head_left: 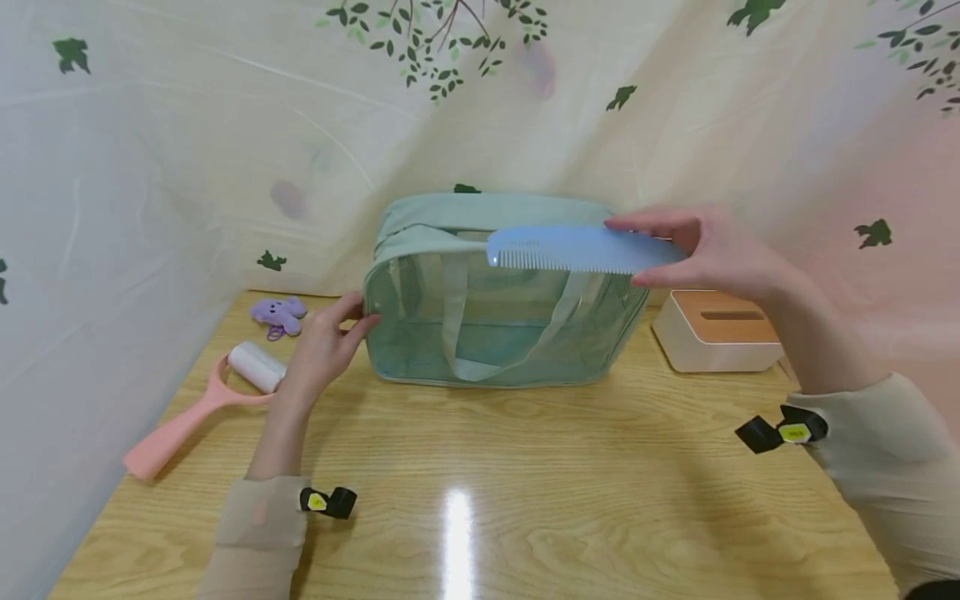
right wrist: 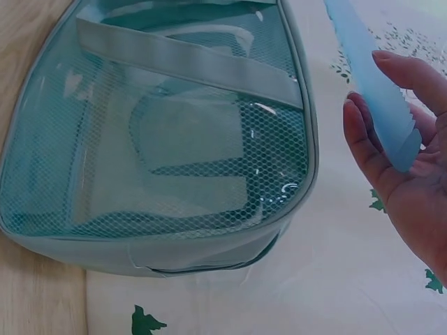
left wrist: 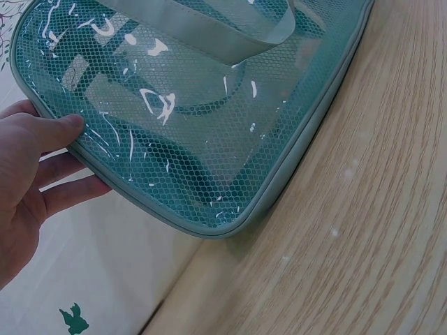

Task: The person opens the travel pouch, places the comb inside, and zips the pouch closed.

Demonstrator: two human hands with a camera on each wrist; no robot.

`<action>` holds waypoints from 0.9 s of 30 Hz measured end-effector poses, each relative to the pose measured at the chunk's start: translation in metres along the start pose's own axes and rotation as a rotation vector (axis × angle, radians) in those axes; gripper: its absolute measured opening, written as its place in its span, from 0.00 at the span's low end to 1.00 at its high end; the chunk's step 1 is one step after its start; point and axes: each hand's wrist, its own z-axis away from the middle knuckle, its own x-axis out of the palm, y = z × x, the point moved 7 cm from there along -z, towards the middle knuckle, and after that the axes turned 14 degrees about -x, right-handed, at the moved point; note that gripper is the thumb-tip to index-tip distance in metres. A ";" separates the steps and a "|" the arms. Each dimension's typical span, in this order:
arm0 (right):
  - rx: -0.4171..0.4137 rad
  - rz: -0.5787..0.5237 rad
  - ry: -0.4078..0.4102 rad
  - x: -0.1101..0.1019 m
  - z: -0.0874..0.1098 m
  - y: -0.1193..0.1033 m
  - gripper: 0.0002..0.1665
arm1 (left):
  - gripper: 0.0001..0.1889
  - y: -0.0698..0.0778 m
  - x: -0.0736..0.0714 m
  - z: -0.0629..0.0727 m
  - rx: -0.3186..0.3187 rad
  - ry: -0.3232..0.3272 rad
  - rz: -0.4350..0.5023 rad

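Note:
A see-through green toiletry bag [head_left: 495,333] stands upright on the table, its top partly unzipped and a pale strap [left wrist: 209,35] hanging down its front. My left hand [head_left: 326,346] pinches the bag's left edge, thumb on the front and fingers behind, as the left wrist view shows. My right hand [head_left: 723,254] holds a light blue comb [head_left: 558,248] by its right end, between thumb and fingers. The comb lies level, teeth down, in front of the bag's upper part near the opening. In the right wrist view, the comb [right wrist: 374,91] is apart from the bag.
A white tissue box [head_left: 716,354] with a wooden lid stands right of the bag. On the left lie a pink lint roller [head_left: 183,425] with a white roll and a small purple plush toy [head_left: 279,314]. A patterned cloth [head_left: 300,142] hangs behind the table [head_left: 555,483].

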 end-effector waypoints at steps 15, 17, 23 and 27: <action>0.089 0.053 0.000 -0.014 -0.035 0.009 0.38 | 0.06 -0.002 0.000 -0.001 -0.001 -0.011 0.006; 0.098 0.070 -0.004 -0.014 -0.039 0.011 0.38 | 0.05 -0.002 0.001 -0.001 0.000 -0.011 0.007; 0.108 0.096 -0.022 -0.012 -0.050 0.019 0.38 | 0.04 -0.002 0.001 -0.001 0.002 -0.010 0.010; 0.121 0.109 -0.033 -0.011 -0.056 0.026 0.39 | 0.04 -0.001 0.001 -0.001 0.007 -0.007 0.010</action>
